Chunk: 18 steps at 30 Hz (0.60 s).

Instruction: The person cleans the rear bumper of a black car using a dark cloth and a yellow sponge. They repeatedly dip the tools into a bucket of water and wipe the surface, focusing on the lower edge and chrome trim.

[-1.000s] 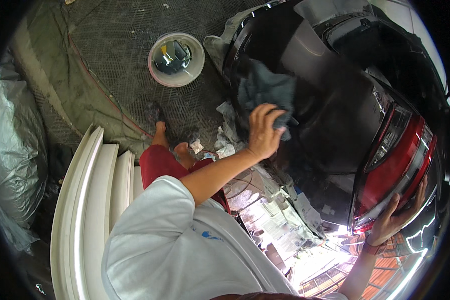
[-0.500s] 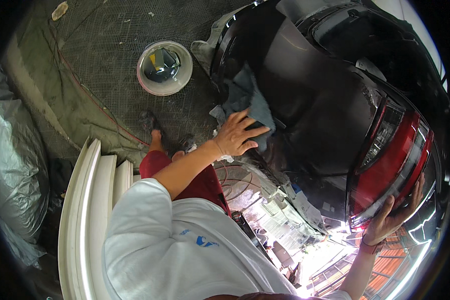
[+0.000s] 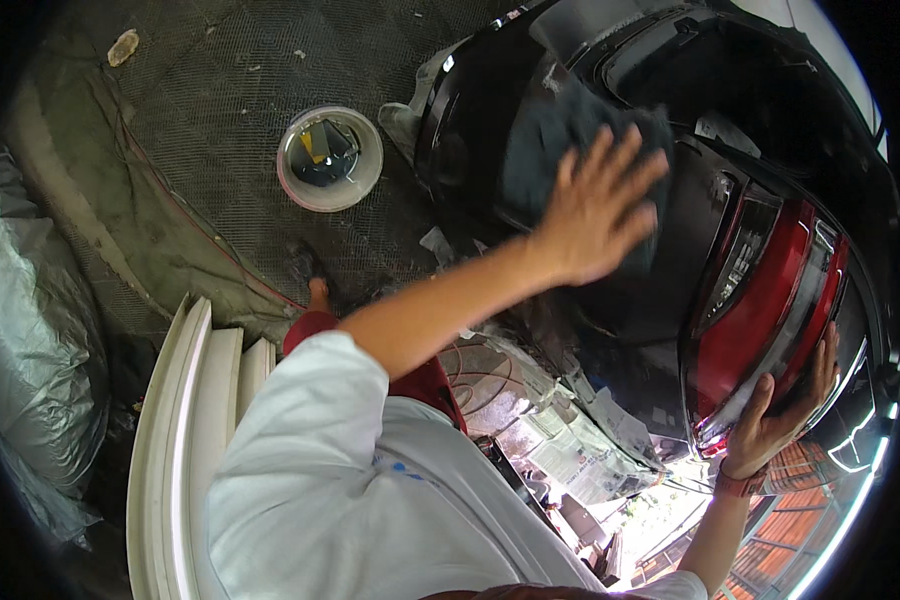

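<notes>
- In the head view, the left hand (image 3: pixel 592 222) is lying palm down over a dark blue-grey cloth (image 3: pixel 538 150), fingers spread and extended, pressing rather than clutching; it is not closing around anything.
- The cloth is resting on the car's dark body panel (image 3: pixel 602 312), between the rear window area and the tail light (image 3: pixel 732 378), to the left of that light.
- The step in hand seems to be wiping the panel (the hand is blurring, which fits a stroke).
- The next move is probably calling for a flat palm and even pressure, with the cloth staying between skin and paint.
- The cloth is spreading wide; its long axis seems to be running roughly left to right across the view, with a loose part hanging past the thumb toward the bottom. Blur is hiding which end leads.
- The right hand (image 3: pixel 785 412) is bracing open along the tail light's outer edge, gripping nothing visible.
- A round bucket (image 3: pixel 371 168) is standing on the floor, well apart from both hands.
</notes>
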Each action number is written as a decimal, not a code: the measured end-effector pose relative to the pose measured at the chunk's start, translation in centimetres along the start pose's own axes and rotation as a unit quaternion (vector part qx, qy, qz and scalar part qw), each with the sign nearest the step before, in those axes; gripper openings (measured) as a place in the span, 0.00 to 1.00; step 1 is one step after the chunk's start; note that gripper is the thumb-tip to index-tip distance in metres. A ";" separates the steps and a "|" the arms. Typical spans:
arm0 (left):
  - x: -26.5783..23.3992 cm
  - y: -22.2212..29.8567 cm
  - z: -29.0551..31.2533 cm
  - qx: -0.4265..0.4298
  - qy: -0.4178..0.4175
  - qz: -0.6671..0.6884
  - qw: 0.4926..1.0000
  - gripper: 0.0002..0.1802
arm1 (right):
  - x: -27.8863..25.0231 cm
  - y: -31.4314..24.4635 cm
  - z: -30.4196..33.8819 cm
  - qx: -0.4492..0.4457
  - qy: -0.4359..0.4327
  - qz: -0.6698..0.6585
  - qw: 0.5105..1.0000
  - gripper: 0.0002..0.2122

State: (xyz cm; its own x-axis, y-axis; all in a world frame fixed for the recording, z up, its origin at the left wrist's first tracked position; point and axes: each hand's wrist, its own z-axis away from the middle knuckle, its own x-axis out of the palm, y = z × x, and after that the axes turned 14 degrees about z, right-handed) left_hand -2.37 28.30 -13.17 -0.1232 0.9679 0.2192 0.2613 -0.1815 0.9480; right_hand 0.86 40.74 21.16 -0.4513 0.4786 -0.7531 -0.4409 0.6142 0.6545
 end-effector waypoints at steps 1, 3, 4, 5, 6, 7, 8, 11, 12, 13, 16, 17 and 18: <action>0.4 1.4 1.8 0.023 -0.022 0.003 0.999 0.39 | -0.1 0.1 0.1 0.001 -0.001 0.007 1.000 0.33; -0.7 2.2 1.9 0.038 -0.063 -0.010 0.997 0.41 | -0.1 0.2 0.1 -0.004 -0.002 0.012 1.000 0.32; -1.4 1.6 0.4 -0.026 -0.108 -0.030 0.993 0.40 | -0.1 0.3 0.2 -0.004 -0.004 0.014 1.000 0.32; -1.7 -0.8 -1.7 -0.019 -0.060 -0.040 0.997 0.39 | -0.2 0.1 0.2 -0.002 0.000 0.010 1.000 0.32; -2.6 -3.7 -4.3 -0.009 -0.002 -0.074 0.997 0.36 | 0.0 0.0 0.0 -0.002 0.003 0.004 1.000 0.31; -4.2 -7.4 -6.8 -0.022 0.007 -0.164 0.986 0.35 | 0.1 0.1 -0.3 -0.006 0.008 -0.002 1.000 0.31; -5.8 -10.6 -8.7 -0.036 0.034 -0.202 0.978 0.36 | 0.0 0.1 -0.4 -0.009 0.008 0.002 1.000 0.31; -10.7 -18.2 -10.2 -0.251 0.043 0.017 0.967 0.39 | -0.3 0.0 0.2 -0.008 0.010 0.005 1.000 0.30; -12.1 -23.8 -8.1 -0.275 0.071 0.024 0.959 0.38 | -0.2 0.3 -0.9 -0.036 0.026 0.001 0.999 0.30; -12.1 -25.1 -4.6 -0.261 0.045 0.008 0.964 0.37 | -0.2 0.3 -0.7 -0.036 0.023 0.003 0.999 0.30; -10.2 -23.7 6.4 -0.404 0.012 -0.144 0.903 0.35 | -0.3 0.4 0.3 -0.022 0.011 0.017 1.000 0.30; -9.3 -19.5 7.6 -0.442 0.051 -0.084 0.892 0.36 | 0.2 0.7 1.4 -0.005 0.017 -0.026 1.000 0.29; -8.1 -20.1 10.3 -0.415 0.112 -0.088 0.899 0.36 | 0.2 0.5 0.5 -0.012 0.037 -0.021 0.999 0.28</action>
State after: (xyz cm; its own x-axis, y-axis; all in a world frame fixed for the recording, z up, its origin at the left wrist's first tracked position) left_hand 3.19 25.92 -36.36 -0.3064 0.9519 0.0018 -0.5739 -0.1862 0.7975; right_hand 0.92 41.42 21.30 -0.4876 0.4037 -0.7741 -0.4786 0.6180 0.6237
